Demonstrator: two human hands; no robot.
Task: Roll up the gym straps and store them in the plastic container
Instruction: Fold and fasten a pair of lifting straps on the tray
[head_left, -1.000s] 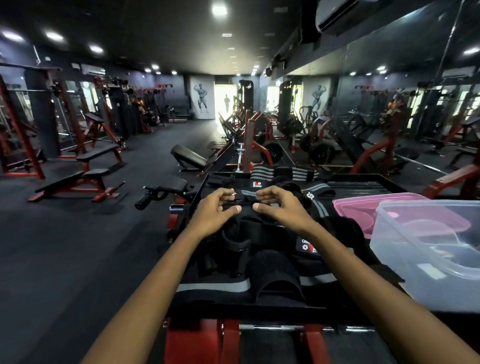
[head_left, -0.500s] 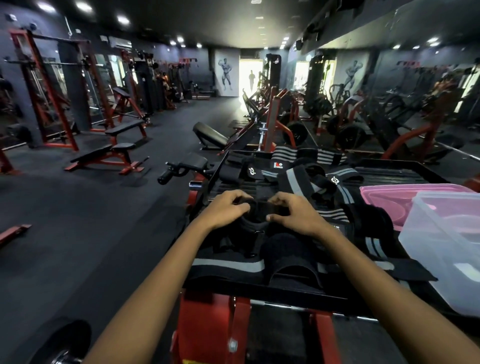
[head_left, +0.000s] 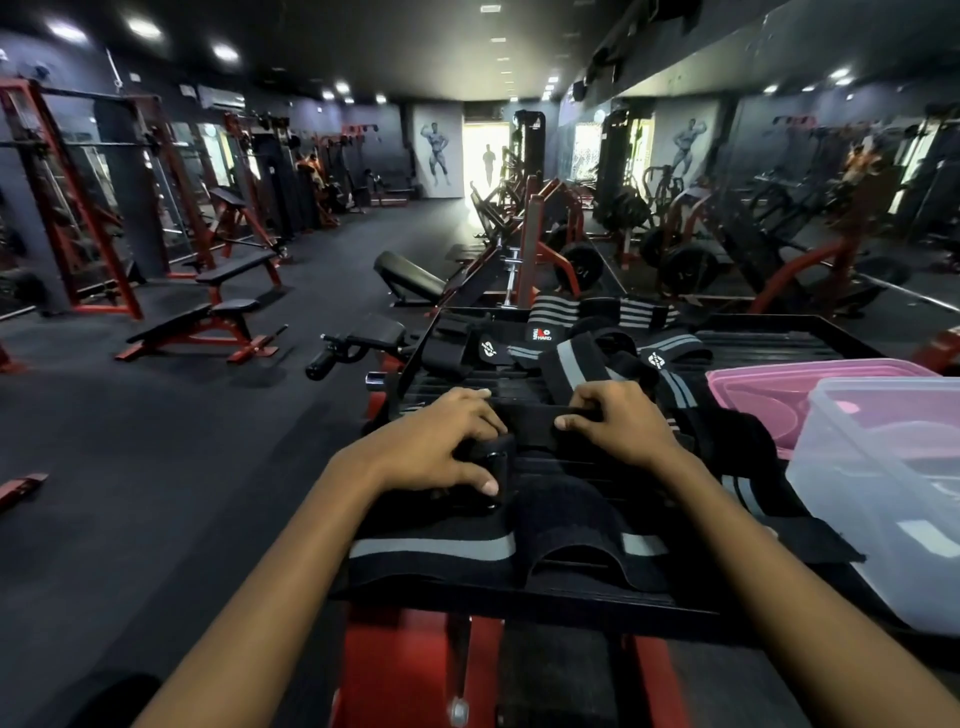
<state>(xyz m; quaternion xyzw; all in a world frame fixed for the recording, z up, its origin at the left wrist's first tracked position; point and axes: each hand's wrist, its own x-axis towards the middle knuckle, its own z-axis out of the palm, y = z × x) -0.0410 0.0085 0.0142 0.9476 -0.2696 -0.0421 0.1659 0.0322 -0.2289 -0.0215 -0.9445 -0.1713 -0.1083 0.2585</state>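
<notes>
Head view. Left hand (head_left: 441, 447) and right hand (head_left: 618, 426) each curl their grip round opposite ends of one black strap (head_left: 530, 418), its long axis running left to right between them on the slatted tabletop (head_left: 769, 343). Loose straps (head_left: 571, 358) crowd just beyond. The plastic container (head_left: 883, 488) stands open to the right, nearer the right hand; the tabletop's near edge lies just below the forearms.

Both my forearms extended forward, bare, converging toward centre. Left hand (head_left: 441, 441) palm down, fingers curled, thumb (head_left: 480, 483) pointing right. Right hand (head_left: 618, 426) palm down, knuckles raised, fingers bent under, thumb (head_left: 571, 422) pointing left. Hands near each other, apart, level.
</notes>
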